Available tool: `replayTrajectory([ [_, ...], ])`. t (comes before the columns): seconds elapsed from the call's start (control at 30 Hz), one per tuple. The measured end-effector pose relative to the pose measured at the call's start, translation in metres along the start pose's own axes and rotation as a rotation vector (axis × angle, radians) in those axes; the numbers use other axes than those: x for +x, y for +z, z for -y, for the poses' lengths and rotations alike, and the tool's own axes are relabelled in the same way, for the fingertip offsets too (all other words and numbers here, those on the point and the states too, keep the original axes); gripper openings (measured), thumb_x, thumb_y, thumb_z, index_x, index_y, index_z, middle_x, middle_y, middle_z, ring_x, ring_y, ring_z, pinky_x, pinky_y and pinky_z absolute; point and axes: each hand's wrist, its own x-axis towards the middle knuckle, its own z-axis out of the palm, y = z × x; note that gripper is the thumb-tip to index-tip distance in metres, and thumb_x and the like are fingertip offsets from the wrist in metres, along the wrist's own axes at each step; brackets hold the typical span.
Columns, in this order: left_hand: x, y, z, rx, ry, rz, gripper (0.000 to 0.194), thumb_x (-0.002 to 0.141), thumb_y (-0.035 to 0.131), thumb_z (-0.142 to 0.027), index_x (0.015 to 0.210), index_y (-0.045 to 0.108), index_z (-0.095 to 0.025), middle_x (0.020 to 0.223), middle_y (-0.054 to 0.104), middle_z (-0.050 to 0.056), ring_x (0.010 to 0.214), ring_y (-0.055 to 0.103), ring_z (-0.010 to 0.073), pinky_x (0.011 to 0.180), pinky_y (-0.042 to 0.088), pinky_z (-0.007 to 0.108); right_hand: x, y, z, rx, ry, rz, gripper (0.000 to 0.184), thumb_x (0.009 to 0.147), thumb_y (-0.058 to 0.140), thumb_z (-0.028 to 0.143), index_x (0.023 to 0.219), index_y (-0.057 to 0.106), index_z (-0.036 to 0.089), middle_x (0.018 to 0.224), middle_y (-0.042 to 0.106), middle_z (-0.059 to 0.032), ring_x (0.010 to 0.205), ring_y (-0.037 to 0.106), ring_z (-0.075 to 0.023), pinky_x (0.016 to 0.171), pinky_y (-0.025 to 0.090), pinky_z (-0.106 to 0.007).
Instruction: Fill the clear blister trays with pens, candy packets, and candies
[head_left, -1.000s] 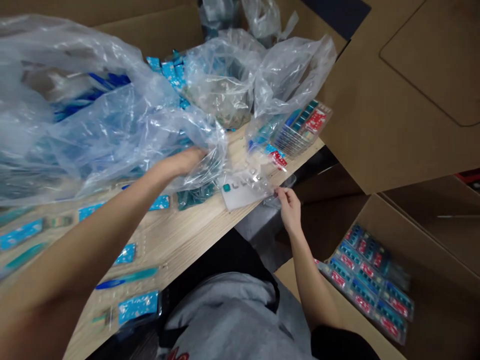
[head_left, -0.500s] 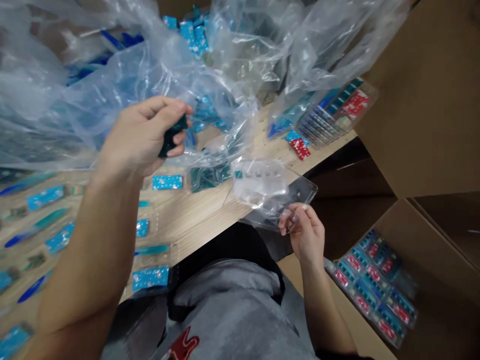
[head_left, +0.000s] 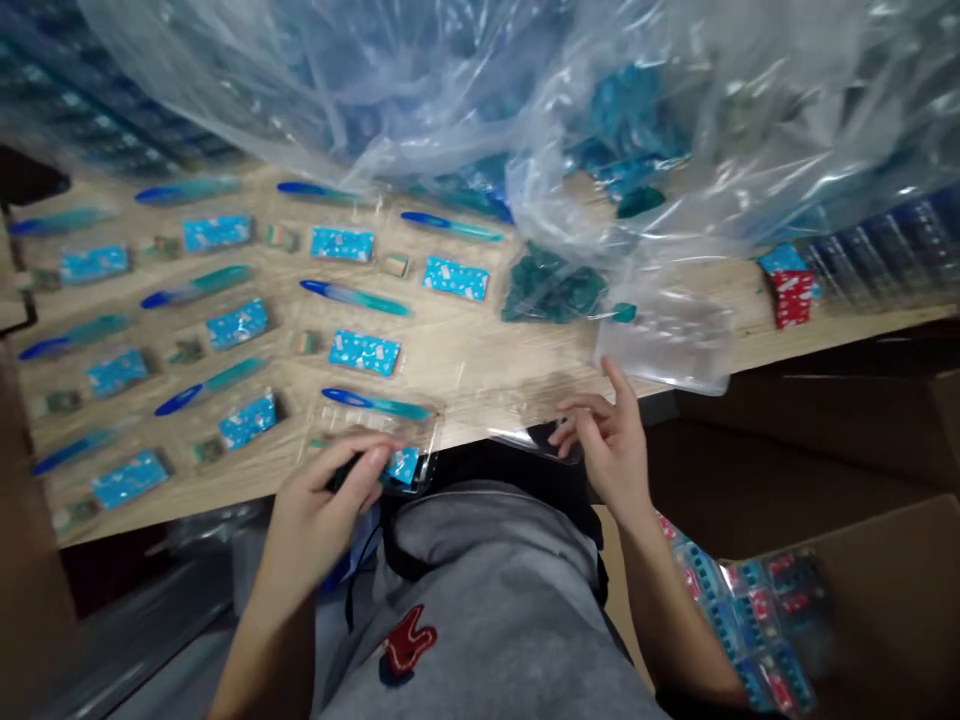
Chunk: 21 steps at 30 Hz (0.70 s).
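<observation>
My left hand is at the near edge of the wooden table, fingers pinched on a small dark piece, over a clear blister tray that holds a blue pen and a blue card. My right hand has its fingers curled on the edge of an empty clear blister tray, index finger pointing up. A second clear tray lies just beyond it. A pile of small dark teal pieces sits on the table between the hands and the plastic bags.
Rows of blister trays with blue pens and blue cards cover the table's left half. Big clear plastic bags of stock fill the back. A cardboard box at lower right holds finished packs. A red-and-blue pack lies at right.
My left hand came down from the bag to the table's near edge with the small dark piece. My right hand brought the clear tray down onto the table edge. The view swung left.
</observation>
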Motion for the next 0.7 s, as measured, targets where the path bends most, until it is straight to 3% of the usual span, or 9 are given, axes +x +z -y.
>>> replayTrajectory([
  [0.1, -0.012, -0.016, 0.01, 0.265, 0.186, 0.03, 0.012, 0.087, 0.063, -0.029, 0.087, 0.075, -0.025, 0.084, 0.074, -0.001, 0.076, 0.068, 0.0126, 0.068, 0.053, 0.02, 0.015, -0.002, -0.004, -0.129, 0.021, 0.06, 0.06, 0.084, 0.058, 0.02, 0.141, 0.042, 0.025, 0.079, 0.063, 0.0044, 0.048, 0.061, -0.0093, 0.04, 0.049, -0.02],
  [0.17, -0.015, -0.022, 0.012, 0.297, 0.25, 0.038, 0.013, 0.087, 0.064, -0.027, 0.093, 0.075, -0.026, 0.086, 0.074, -0.002, 0.08, 0.069, 0.0121, 0.076, 0.053, 0.02, 0.023, -0.003, 0.0, -0.174, 0.0, 0.067, 0.059, 0.082, 0.057, 0.018, 0.139, 0.045, 0.024, 0.076, 0.062, 0.0049, 0.048, 0.06, -0.0097, 0.041, 0.05, -0.021],
  [0.23, -0.016, -0.019, 0.01, 0.251, 0.23, 0.06, 0.013, 0.086, 0.064, -0.027, 0.093, 0.075, -0.026, 0.086, 0.075, -0.003, 0.079, 0.069, 0.0122, 0.076, 0.054, 0.02, 0.023, -0.003, 0.01, -0.164, -0.04, -0.003, 0.058, 0.079, 0.058, 0.016, 0.135, 0.046, 0.025, 0.075, 0.062, 0.0055, 0.048, 0.06, -0.01, 0.042, 0.051, -0.022],
  [0.33, -0.017, 0.007, 0.0, 0.067, 0.039, 0.214, 0.018, 0.087, 0.061, -0.032, 0.089, 0.077, -0.026, 0.083, 0.075, -0.001, 0.077, 0.071, 0.0146, 0.071, 0.056, 0.023, 0.002, 0.001, 0.025, -0.057, -0.097, -0.252, 0.048, 0.078, 0.06, 0.012, 0.122, 0.047, 0.026, 0.074, 0.063, 0.007, 0.048, 0.061, -0.0094, 0.044, 0.052, -0.021],
  [0.43, -0.018, 0.047, -0.011, -0.112, -0.132, 0.415, 0.028, 0.085, 0.06, -0.037, 0.105, 0.076, -0.025, 0.086, 0.075, 0.002, 0.074, 0.07, 0.0169, 0.063, 0.056, 0.025, -0.033, 0.012, 0.03, 0.091, -0.092, -0.416, 0.031, 0.083, 0.062, 0.015, 0.105, 0.043, 0.026, 0.076, 0.065, 0.0079, 0.051, 0.063, -0.0088, 0.046, 0.053, -0.02],
  [0.5, -0.015, 0.066, -0.015, -0.154, -0.109, 0.431, 0.029, 0.085, 0.061, -0.037, 0.106, 0.076, -0.025, 0.088, 0.075, 0.004, 0.072, 0.069, 0.0175, 0.055, 0.053, 0.024, -0.053, 0.018, 0.026, 0.147, -0.018, -0.378, 0.026, 0.088, 0.063, 0.018, 0.098, 0.041, 0.026, 0.079, 0.068, 0.007, 0.056, 0.067, -0.0101, 0.05, 0.055, -0.02],
  [0.57, -0.006, 0.071, -0.019, -0.137, -0.027, 0.376, 0.022, 0.087, 0.059, -0.037, 0.092, 0.076, -0.025, 0.084, 0.075, 0.004, 0.071, 0.068, 0.0178, 0.051, 0.049, 0.023, -0.064, 0.017, 0.02, 0.169, 0.053, -0.311, 0.025, 0.089, 0.066, 0.021, 0.094, 0.042, 0.025, 0.082, 0.07, 0.0051, 0.064, 0.071, -0.0117, 0.058, 0.058, -0.023],
  [0.63, 0.008, 0.062, -0.024, -0.082, 0.074, 0.407, 0.024, 0.089, 0.056, -0.036, 0.078, 0.074, -0.024, 0.077, 0.073, 0.004, 0.069, 0.067, 0.0178, 0.051, 0.049, 0.022, -0.065, 0.007, 0.017, 0.192, 0.059, -0.258, 0.021, 0.089, 0.068, 0.028, 0.093, 0.048, 0.024, 0.086, 0.071, 0.0018, 0.071, 0.073, -0.0133, 0.065, 0.06, -0.026],
  [0.7, 0.024, 0.048, -0.03, -0.008, 0.184, 0.569, 0.025, 0.089, 0.056, -0.035, 0.073, 0.072, -0.025, 0.07, 0.072, 0.002, 0.063, 0.065, 0.0168, 0.053, 0.049, 0.022, -0.054, -0.006, 0.017, 0.241, 0.013, -0.177, 0.024, 0.089, 0.07, 0.039, 0.099, 0.055, 0.023, 0.093, 0.072, -0.0018, 0.076, 0.073, -0.0151, 0.066, 0.061, -0.027],
])
